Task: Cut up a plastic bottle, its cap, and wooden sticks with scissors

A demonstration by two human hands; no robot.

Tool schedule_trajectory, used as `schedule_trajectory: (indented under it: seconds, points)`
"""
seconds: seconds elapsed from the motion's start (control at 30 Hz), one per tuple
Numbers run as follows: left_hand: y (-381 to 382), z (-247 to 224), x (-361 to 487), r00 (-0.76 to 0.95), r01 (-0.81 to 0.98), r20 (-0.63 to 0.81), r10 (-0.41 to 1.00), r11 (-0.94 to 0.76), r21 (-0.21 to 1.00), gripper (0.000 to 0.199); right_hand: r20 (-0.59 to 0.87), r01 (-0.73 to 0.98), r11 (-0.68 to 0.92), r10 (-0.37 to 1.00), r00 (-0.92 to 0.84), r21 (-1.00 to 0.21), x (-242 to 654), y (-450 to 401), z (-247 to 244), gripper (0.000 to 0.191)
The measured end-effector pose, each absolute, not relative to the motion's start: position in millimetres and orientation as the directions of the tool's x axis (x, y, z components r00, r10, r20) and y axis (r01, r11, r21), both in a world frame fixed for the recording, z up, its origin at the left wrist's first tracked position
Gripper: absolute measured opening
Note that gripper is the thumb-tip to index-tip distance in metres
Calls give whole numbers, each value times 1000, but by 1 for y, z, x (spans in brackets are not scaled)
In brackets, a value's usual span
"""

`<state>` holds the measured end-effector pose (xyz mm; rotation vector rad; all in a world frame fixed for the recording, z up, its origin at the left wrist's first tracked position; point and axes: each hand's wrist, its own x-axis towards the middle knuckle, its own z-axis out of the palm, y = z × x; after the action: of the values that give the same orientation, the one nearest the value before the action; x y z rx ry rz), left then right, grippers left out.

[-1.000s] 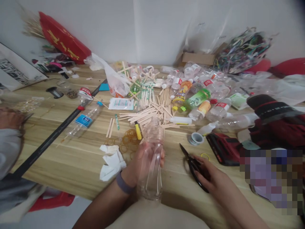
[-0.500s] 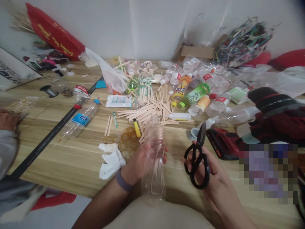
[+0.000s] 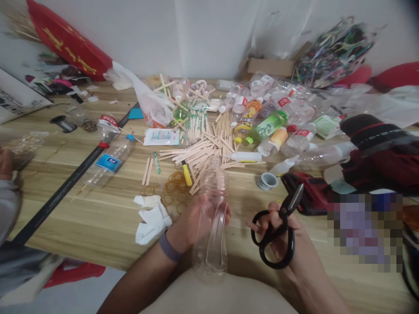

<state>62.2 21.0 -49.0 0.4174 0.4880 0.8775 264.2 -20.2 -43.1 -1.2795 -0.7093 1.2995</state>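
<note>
A clear, capless plastic bottle (image 3: pixel 211 226) stands upright, tilted slightly, close to my body at the middle. My left hand (image 3: pixel 196 218) is wrapped round it, with a grey band on the wrist. My right hand (image 3: pixel 281 231) holds black-handled scissors (image 3: pixel 276 235) by the handles, to the right of the bottle. The blades point up and to the right and look closed. Beyond the bottle lie wooden sticks (image 3: pixel 203 152), a yellow-handled tool (image 3: pixel 187 173) and rubber bands (image 3: pixel 176 185).
Many bottles (image 3: pixel 270 124) crowd the back right. A grey spool (image 3: pixel 267 181) and a red and black case (image 3: pixel 303 196) lie near the scissors. White tissue (image 3: pixel 152 220) lies at left. Another person's hand (image 3: pixel 5 163) shows at the far left.
The scissors in my right hand have turned clockwise, their blades now tipping to the right. The grey spool shows more fully. My left hand keeps its hold on the bottle.
</note>
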Motion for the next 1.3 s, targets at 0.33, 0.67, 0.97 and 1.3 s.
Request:
schedule_trajectory:
  seconds: [0.33, 0.67, 0.97, 1.3]
  points:
    - [19, -31, 70, 630, -514, -139, 764, 544, 664, 50, 14, 211, -23, 985, 172, -977, 230, 29, -47, 25]
    - [14, -44, 69, 554, -661, -171, 815, 555, 504, 68, 260, 860, 166, 965, -40, -482, 244, 31, -56, 23]
    - [17, -45, 69, 612, -670, -166, 773, 619, 411, 65, 295, 974, 196, 943, -156, -112, 227, 25, -48, 12]
    - [14, -41, 66, 578, -690, -156, 801, 582, 429, 67, 335, 976, 203, 927, -166, -77, 256, 38, -26, 20]
